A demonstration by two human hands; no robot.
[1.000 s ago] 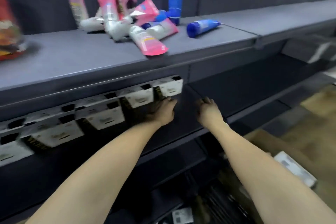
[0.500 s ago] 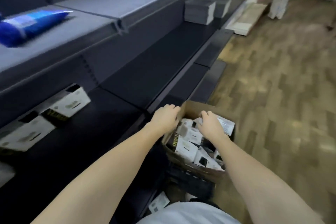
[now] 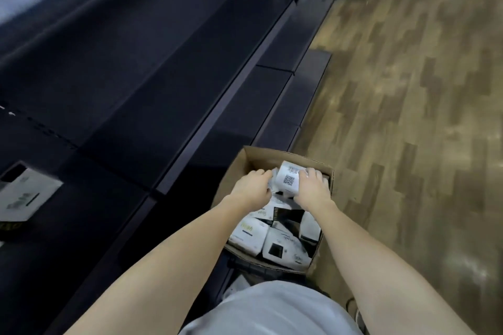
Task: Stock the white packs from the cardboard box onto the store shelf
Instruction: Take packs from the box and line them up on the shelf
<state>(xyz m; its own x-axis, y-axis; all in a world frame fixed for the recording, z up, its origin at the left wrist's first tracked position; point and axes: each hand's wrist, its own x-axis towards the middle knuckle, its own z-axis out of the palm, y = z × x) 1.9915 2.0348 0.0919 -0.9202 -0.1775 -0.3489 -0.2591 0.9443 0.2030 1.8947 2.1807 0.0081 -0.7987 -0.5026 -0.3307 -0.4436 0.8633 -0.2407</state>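
White packs (image 3: pixel 275 239) lie jumbled inside the cardboard box (image 3: pixel 242 163), which I see on the floor just beside the foot of the dark store shelf (image 3: pixel 152 68), and both my hands are down in the far end of that box. My left hand (image 3: pixel 251 189) and right hand (image 3: pixel 313 189) have their fingers curled on opposite sides of one QR-labelled pack (image 3: pixel 289 179), held tilted above the others in the box. Another pack (image 3: pixel 25 196) already sits on the shelf, well left of the box, and wooden floor (image 3: pixel 408 117) spreads to the box's right.
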